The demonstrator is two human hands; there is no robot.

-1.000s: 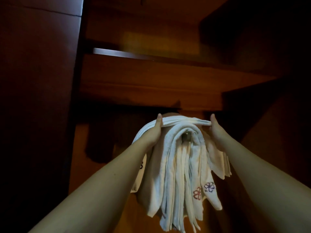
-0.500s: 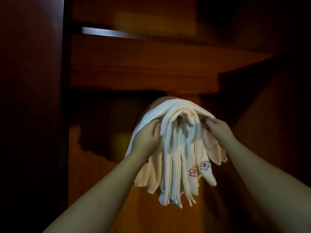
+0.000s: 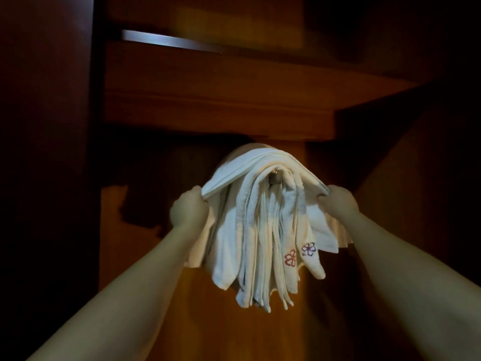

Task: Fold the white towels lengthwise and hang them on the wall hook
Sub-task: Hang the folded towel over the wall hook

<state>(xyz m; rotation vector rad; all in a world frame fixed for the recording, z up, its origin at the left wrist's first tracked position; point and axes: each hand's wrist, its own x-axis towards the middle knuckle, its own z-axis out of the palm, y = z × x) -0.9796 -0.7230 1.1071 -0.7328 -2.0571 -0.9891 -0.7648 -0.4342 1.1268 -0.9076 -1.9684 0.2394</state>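
**Observer:** What's nearest you?

**Operator:** My two forearms, reaching up. My left hand (image 3: 188, 210) has its fingers curled round the left edge of the top towel (image 3: 263, 165); my right hand (image 3: 339, 203) pinches its right edge.

**Observer:** What changed?

**Operator:** A second ago I held that towel stretched level above the bundle. Now both hands have drawn its ends down, so it drapes over the hanging towels (image 3: 260, 243) on the wall hook (image 3: 274, 176).

**Observer:** So it's hung?

**Operator:** I'd judge so; only smoothing and letting go remain. Behind it are the wooden panel (image 3: 286, 334) and a shelf (image 3: 221, 100) above.
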